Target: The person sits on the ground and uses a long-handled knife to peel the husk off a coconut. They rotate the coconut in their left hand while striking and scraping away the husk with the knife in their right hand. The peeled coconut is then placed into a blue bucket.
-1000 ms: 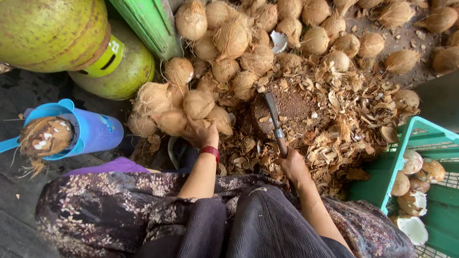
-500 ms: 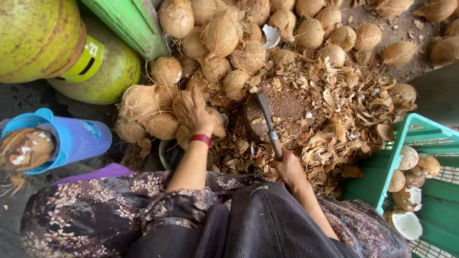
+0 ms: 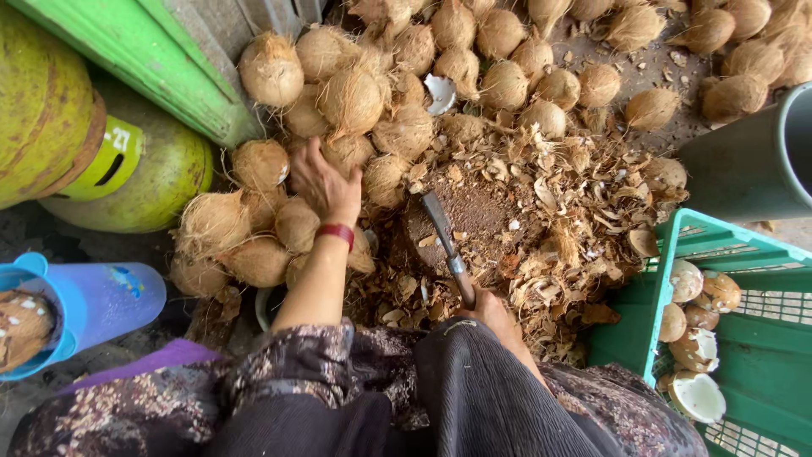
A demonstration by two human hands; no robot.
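My left hand (image 3: pixel 323 184), with a red band at the wrist, reaches into a pile of brown husked coconuts (image 3: pixel 355 97) and rests on one of them, fingers spread over it. My right hand (image 3: pixel 493 311) grips the handle of a long knife (image 3: pixel 446 241) whose blade points away from me and lies over a round wooden chopping block (image 3: pixel 482 216). Shell chips and husk scraps (image 3: pixel 575 228) cover the ground around the block. My knees in dark patterned cloth fill the bottom of the view.
A green plastic crate (image 3: pixel 744 338) at the right holds several peeled coconut pieces (image 3: pixel 698 338). A grey bucket (image 3: pixel 753 165) stands behind it. At the left are green gas cylinders (image 3: pixel 144 182), a green plank (image 3: pixel 144 59) and a blue jug (image 3: pixel 93 300) with husk inside.
My left hand has reached further forward into the coconut pile. The knife blade has come down onto the block. The view has shifted slightly forward.
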